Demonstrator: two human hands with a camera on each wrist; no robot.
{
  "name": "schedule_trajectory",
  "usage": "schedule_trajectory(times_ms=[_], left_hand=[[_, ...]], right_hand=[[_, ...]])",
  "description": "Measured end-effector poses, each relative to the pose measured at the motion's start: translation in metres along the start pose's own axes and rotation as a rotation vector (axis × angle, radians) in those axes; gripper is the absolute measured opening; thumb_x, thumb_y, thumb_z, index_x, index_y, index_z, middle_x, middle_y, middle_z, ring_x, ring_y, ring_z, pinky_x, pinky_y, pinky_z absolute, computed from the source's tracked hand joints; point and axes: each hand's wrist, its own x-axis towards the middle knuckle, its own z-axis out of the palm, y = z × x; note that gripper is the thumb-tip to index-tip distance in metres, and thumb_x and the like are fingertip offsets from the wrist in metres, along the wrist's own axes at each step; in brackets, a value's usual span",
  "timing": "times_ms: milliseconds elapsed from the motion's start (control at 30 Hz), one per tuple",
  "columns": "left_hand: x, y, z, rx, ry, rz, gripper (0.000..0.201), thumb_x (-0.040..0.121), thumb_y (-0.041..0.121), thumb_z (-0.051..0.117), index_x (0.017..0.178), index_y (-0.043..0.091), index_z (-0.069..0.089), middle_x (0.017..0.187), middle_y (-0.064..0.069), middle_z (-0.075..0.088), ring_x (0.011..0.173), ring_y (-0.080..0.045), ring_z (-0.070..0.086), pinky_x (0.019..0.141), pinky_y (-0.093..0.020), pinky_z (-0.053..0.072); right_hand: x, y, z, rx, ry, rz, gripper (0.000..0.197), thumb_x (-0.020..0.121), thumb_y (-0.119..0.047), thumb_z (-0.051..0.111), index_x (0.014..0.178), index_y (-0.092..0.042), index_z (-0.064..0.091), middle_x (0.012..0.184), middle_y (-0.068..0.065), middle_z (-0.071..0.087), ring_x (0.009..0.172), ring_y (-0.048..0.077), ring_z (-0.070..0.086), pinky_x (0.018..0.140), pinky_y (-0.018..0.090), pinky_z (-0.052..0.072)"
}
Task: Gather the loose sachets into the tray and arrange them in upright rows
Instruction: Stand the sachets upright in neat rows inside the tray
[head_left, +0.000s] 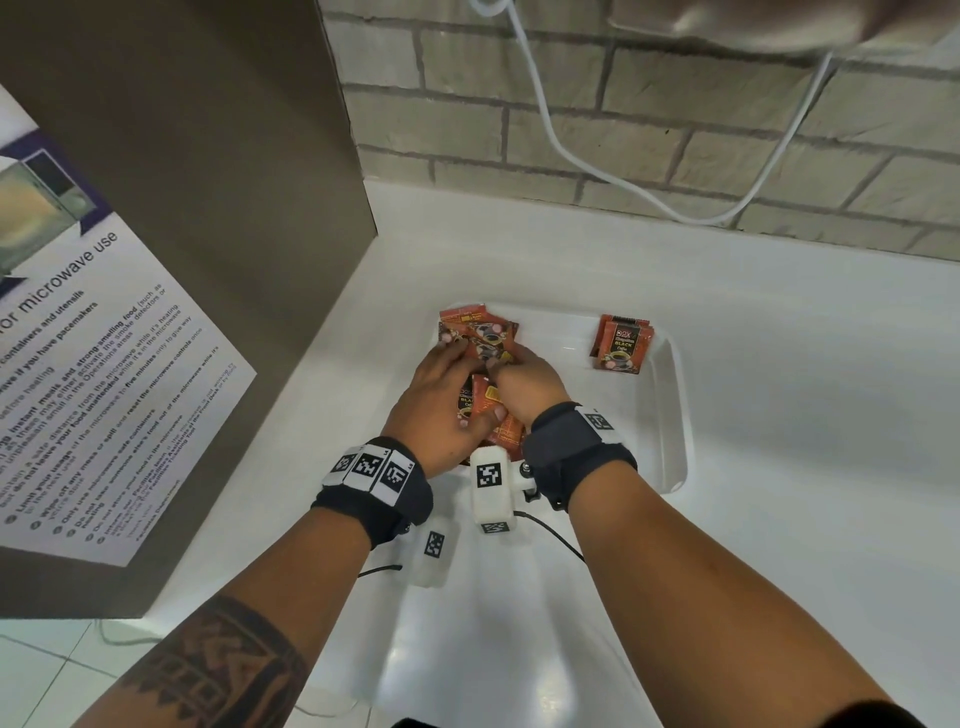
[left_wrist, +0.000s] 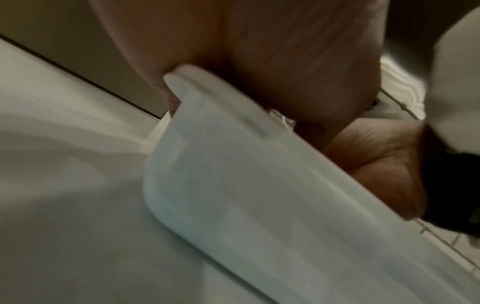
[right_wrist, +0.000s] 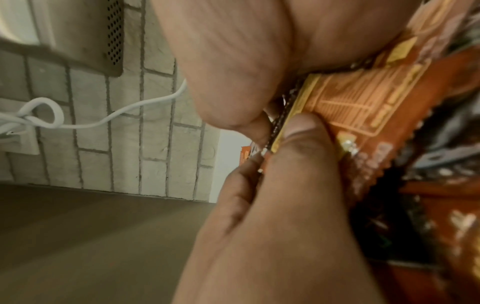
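While the sachets (head_left: 480, 338) lie heaped in the left end of the tray (head_left: 675, 415), my right hand (head_left: 524, 384) pinches several between thumb and fingers. My left hand (head_left: 441, 410) curls round the heap, and a few upright sachets (head_left: 621, 343) stand in the far right corner.

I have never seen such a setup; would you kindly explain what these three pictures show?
No machine: a person's bare hands, a small camera strapped to each wrist. The head view looks down on a white counter with a white tray. The left hand and right hand clasp a bunch of red coffee sachets at the tray's left end; a small stack stands at its far right. The left wrist view shows the tray's outer wall; the right wrist view, a sachet close up under a thumb.
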Motion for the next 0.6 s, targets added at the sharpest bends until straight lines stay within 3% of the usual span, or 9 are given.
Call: schedule_trajectory(times_ms=[100,267,367,433,533,600], left_hand=[[0.0,-0.001,0.001,-0.021,0.024,0.004,0.074,0.086,0.05,0.065,0.15,0.026,0.037,0.162,0.002,0.024,0.152,-0.017,0.015,0.12,-0.046,0.029],[-0.001,-0.001,0.002,0.036,0.043,0.028,0.077,0.081,0.057,0.057,0.15,0.029,0.037,0.164,0.003,0.016,0.151,-0.024,0.011,0.119,-0.048,0.027],[-0.002,0.0,0.001,0.046,0.045,0.035,0.076,0.082,0.059,0.056,0.149,0.029,0.04,0.164,0.003,0.018,0.15,-0.027,0.01,0.118,-0.048,0.027],[-0.002,-0.002,0.001,0.06,0.045,0.041,0.077,0.082,0.063,0.052,0.149,0.03,0.039,0.162,0.002,0.021,0.15,-0.028,0.013,0.117,-0.051,0.03],[-0.003,0.0,0.001,0.121,0.046,0.042,0.075,0.082,0.063,0.053,0.149,0.033,0.037,0.161,0.005,0.023,0.149,-0.027,0.015,0.112,-0.054,0.037],[-0.003,0.006,0.001,0.181,0.046,0.034,0.074,0.083,0.065,0.051,0.149,0.035,0.036,0.162,0.006,0.021,0.149,-0.026,0.014,0.111,-0.055,0.036]], right_hand=[[0.001,0.004,-0.002,0.021,0.027,0.022,0.046,0.081,-0.045,0.046,0.122,-0.028,0.059,0.117,0.006,0.065,0.108,0.03,0.06,0.101,0.048,0.046],[-0.008,0.001,-0.012,0.027,0.136,0.087,0.044,0.091,-0.044,0.049,0.126,-0.018,0.056,0.124,0.011,0.059,0.114,0.034,0.055,0.103,0.046,0.043],[-0.017,-0.004,-0.02,-0.008,0.081,0.048,0.033,0.096,-0.028,0.047,0.124,-0.013,0.056,0.127,0.013,0.061,0.114,0.031,0.058,0.1,0.039,0.046],[-0.019,0.0,-0.029,-0.062,0.077,0.07,0.035,0.1,-0.013,0.045,0.133,-0.006,0.053,0.138,0.017,0.053,0.127,0.03,0.051,0.103,0.033,0.041],[-0.032,0.001,-0.046,-0.211,0.047,0.05,0.038,0.102,-0.009,0.042,0.138,0.002,0.05,0.149,0.018,0.043,0.141,0.031,0.037,0.113,0.031,0.033],[-0.039,0.002,-0.053,-0.324,-0.006,0.069,0.038,0.101,-0.01,0.045,0.137,0.002,0.05,0.144,0.018,0.049,0.133,0.032,0.046,0.108,0.032,0.039]])
